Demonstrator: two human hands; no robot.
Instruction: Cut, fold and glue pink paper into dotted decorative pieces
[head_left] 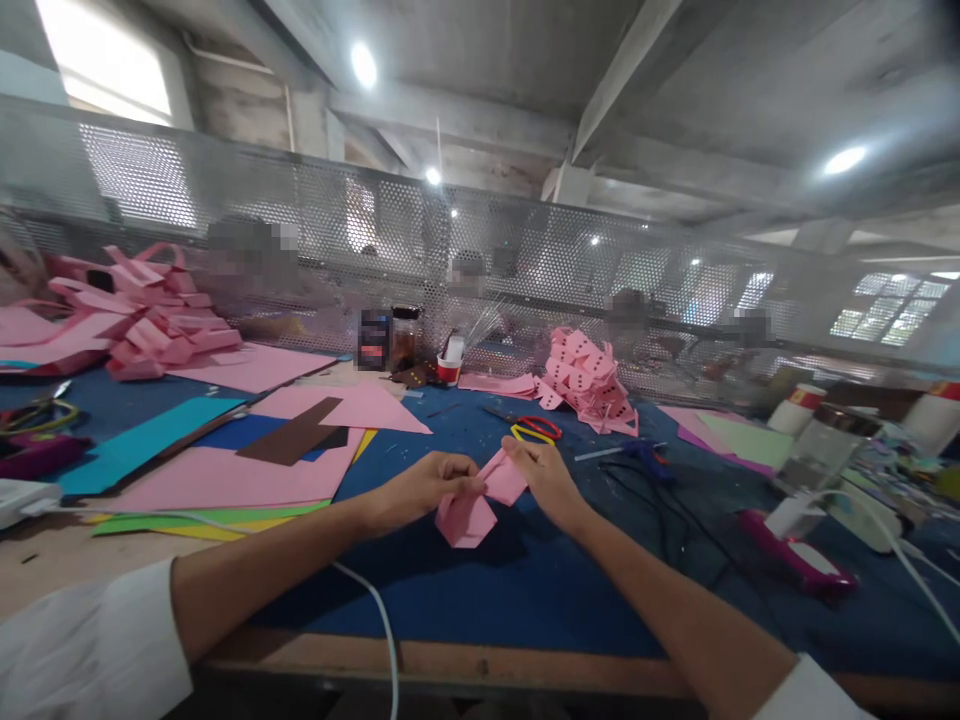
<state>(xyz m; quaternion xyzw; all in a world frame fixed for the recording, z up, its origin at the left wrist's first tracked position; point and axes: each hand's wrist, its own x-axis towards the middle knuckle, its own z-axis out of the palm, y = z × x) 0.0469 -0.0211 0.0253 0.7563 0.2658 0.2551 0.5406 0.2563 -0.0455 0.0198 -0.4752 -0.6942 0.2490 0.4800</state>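
Observation:
A folded piece of pink paper [469,520] is held between my two hands above the blue table covering. My left hand [439,487] pinches its left side, fingers closed, and a folded flap hangs below them. On the other side my right hand [546,480] grips the upper right part, with the thumb lying along the edge. Just beyond my right hand lie scissors [534,430] with red and yellow handles. A blue glue gun [646,458] rests to the right of them.
Pink sheets [247,478] and coloured strips lie at left, near a heap of folded pink pieces [161,320]. Dotted pink pieces [585,378] are piled at the back. A white cable [386,610] crosses the front edge. A glass jar [825,445] stands at right. Perforated metal panels [495,240] close off the back.

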